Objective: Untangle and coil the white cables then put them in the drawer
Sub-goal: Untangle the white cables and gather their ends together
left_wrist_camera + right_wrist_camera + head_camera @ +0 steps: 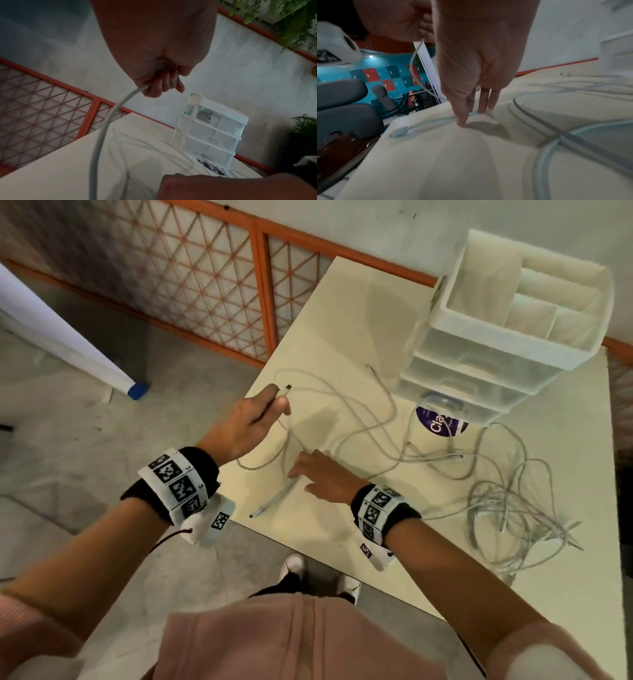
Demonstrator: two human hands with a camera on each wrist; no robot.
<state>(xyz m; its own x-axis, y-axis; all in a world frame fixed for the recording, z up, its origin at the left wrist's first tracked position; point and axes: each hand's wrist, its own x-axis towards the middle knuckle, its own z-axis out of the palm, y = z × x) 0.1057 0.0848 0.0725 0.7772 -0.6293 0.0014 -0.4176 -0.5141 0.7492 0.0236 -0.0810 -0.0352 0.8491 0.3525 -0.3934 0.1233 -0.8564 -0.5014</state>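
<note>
Several white cables (359, 433) lie looped across the cream table (342, 313), with a denser tangle (507, 508) at the right. My left hand (274, 402) is raised above the table's left edge and grips one cable (106, 121) near its plug (287, 387), fingers curled round it. My right hand (308, 467) reaches down with straight fingers (462, 120) that touch another cable (436, 121) lying flat near the front edge; its connector end (400, 132) points off to the left. The clear plastic drawer unit (479, 364) stands at the back right, its drawers closed.
A round purple label (440, 422) lies on the table in front of the drawer unit. An orange lattice fence (191, 278) runs behind the table. A white board with a blue foot (137, 390) leans on the floor at left. My shoes (294, 568) stand by the table's front edge.
</note>
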